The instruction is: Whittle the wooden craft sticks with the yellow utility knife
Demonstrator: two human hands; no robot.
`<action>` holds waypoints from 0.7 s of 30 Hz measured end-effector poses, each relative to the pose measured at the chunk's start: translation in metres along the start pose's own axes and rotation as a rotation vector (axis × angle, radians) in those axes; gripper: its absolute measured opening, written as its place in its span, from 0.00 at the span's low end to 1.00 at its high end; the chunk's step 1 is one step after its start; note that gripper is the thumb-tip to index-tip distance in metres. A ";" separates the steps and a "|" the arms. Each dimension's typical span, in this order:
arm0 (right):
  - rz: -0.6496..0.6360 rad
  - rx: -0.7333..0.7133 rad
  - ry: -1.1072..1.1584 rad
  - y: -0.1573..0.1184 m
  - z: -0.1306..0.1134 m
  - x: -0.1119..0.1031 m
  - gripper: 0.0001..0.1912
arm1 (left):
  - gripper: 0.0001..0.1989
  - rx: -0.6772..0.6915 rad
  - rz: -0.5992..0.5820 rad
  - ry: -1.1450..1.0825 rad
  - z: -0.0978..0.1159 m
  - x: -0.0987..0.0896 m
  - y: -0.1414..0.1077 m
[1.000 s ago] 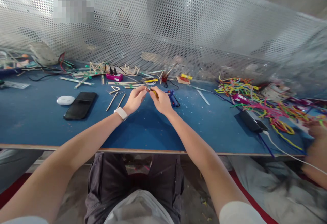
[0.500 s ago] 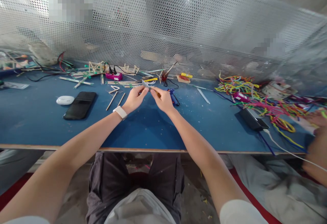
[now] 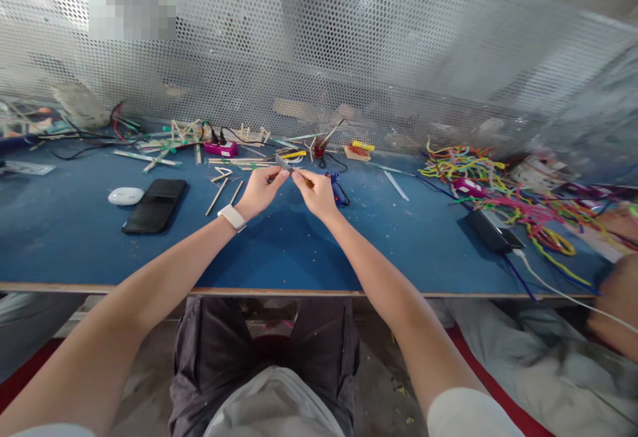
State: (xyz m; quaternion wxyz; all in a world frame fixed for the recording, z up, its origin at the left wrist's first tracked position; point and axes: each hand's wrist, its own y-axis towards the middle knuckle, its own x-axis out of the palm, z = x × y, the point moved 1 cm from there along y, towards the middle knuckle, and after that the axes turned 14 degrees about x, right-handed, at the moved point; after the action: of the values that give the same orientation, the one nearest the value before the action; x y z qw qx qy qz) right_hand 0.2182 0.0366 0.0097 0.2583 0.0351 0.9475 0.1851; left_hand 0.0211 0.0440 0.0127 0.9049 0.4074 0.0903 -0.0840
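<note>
My left hand point(image 3: 266, 188) is closed in a pinch, its fingertips almost meeting those of my right hand point(image 3: 315, 191) over the bench. A thin grey blade point(image 3: 283, 162) slants up between the fingertips and appears to come from my right hand, whose fingers are wrapped round a yellowish-brown part. What the left fingers pinch is too small and covered to name. Just beyond the hands lie a yellow cutter point(image 3: 293, 154) and several thin wooden sticks point(image 3: 239, 161). A blue glue gun point(image 3: 339, 191) is partly hidden behind my right hand.
A black phone point(image 3: 155, 206) and white mouse point(image 3: 125, 196) lie at left. Behind stand a purple power strip point(image 3: 220, 149) and stick frames point(image 3: 184, 133), before a perforated metal screen point(image 3: 339, 38). At right are tangled coloured wires point(image 3: 463, 165), a black box point(image 3: 492, 231) and another person's arm point(image 3: 618, 297).
Both hands stay close together in almost the same place. The yellowish-brown part in my right hand shows slightly less, and the view has shifted a little.
</note>
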 end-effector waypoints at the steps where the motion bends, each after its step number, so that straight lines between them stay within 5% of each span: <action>1: -0.001 0.004 0.003 0.000 0.000 0.000 0.34 | 0.30 -0.007 0.010 0.001 0.000 0.001 0.000; 21: 0.064 -0.017 0.069 -0.001 0.002 0.009 0.39 | 0.36 -0.038 0.051 -0.110 -0.004 0.008 -0.003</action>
State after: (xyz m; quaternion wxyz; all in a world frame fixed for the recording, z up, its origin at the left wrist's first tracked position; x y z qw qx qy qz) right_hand 0.2113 0.0378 0.0038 0.2199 0.0570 0.9526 0.2024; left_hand 0.0276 0.0445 0.0063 0.9178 0.3873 0.0314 -0.0817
